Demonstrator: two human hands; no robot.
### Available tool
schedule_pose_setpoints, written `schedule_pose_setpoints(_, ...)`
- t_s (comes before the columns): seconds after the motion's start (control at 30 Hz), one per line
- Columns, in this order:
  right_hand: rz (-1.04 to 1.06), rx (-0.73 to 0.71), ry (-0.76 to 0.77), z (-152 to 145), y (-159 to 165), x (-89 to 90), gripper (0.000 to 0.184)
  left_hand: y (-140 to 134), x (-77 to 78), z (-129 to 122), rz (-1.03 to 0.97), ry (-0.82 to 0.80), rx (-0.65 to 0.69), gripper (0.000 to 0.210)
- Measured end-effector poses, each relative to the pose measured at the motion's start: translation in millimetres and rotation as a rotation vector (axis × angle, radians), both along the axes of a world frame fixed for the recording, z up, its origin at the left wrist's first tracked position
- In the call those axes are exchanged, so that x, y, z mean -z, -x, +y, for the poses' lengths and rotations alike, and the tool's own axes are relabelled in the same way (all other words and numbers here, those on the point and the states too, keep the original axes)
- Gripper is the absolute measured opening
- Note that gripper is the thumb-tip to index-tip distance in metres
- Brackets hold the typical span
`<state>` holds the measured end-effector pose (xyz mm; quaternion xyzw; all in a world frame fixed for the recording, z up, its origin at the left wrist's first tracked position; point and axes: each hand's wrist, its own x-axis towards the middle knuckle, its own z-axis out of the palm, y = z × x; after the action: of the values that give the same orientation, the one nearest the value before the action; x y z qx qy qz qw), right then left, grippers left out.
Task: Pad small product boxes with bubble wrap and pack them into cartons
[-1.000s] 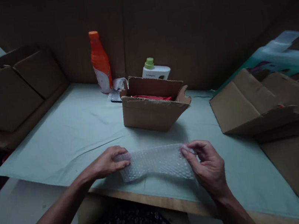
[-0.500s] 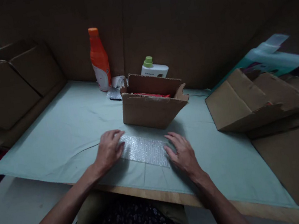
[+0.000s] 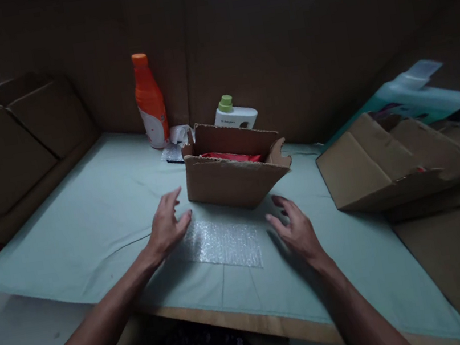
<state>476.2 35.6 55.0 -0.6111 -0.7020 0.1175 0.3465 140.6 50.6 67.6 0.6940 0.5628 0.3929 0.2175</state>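
Bubble wrap: this clear strip (image 3: 229, 246) lies flat on the pale green cloth (image 3: 98, 215), between the two hands and just in front of the middle box. Its left end is partly behind the left hand.
Weight and feel: I judge it to be very light and soft, with no stiffness of its own, so it probably bends and slides easily. The bubbles may burst under a hard pinch.
Where to hold: the two short ends look best, one in each hand, with a gentle pinch to keep the strip straight.
Left hand: this hand (image 3: 166, 226) has its thumb and fingers apart and holds nothing. It is at the left end of the strip; whether it touches, I cannot tell.
Right hand: this one (image 3: 298, 234) is wide and without load, apart from the right end, above its own shadow.
Middle box: a small cardboard box (image 3: 232, 185), with a red packet (image 3: 234, 156) inside.
Behind the box: an orange bottle (image 3: 151, 100) stands upright, and a white bottle (image 3: 237, 117) with green cap is partly hidden.
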Motion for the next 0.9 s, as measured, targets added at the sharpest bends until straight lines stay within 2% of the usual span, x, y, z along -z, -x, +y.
schedule_pose_setpoints(0.07,0.142,0.014,0.071,20.9,10.2,-9.4,0.057,-10.4,-7.7,21.0,-0.064,0.02,-0.042,0.071)
schedule_pose_setpoints(0.2,0.274,0.033,0.142,55.5,33.9,-15.3,0.057,-26.4,-15.5,50.3,-0.141,0.042,0.052,0.077)
schedule_pose_setpoints(0.27,0.332,-0.008,0.127,61.8,38.4,-13.0,0.056,-24.1,-17.5,57.2,-0.145,0.047,0.056,0.079)
schedule_pose_setpoints(0.33,0.354,-0.078,0.125,57.7,36.8,-7.9,0.056,-14.4,-17.1,55.4,-0.079,0.061,0.001,0.082)
schedule_pose_setpoints(0.43,0.202,-0.128,0.146,33.3,27.9,5.0,0.051,7.1,-6.2,28.9,0.157,0.065,-0.068,0.075)
schedule_pose_setpoints(0.53,-0.052,-0.169,0.122,-0.5,22.5,21.0,0.041,24.4,17.4,-18.2,0.391,0.061,-0.099,0.057)
schedule_pose_setpoints(0.6,-0.161,-0.198,0.084,-19.5,25.0,28.5,0.034,28.4,33.4,-46.6,0.446,0.047,-0.135,0.043)
schedule_pose_setpoints(0.67,-0.194,-0.209,0.054,-31.4,31.0,30.5,0.025,25.4,43.6,-64.4,0.438,0.033,-0.169,0.023)
schedule_pose_setpoints(0.77,-0.161,-0.199,0.046,-36.4,39.1,24.1,0.016,13.9,43.8,-72.9,0.382,0.053,-0.173,0.003)
schedule_pose_setpoints(0.9,-0.084,-0.112,0.088,-34.4,40.1,8.2,0.018,8.2,29.6,-73.9,0.329,0.117,-0.123,0.004)
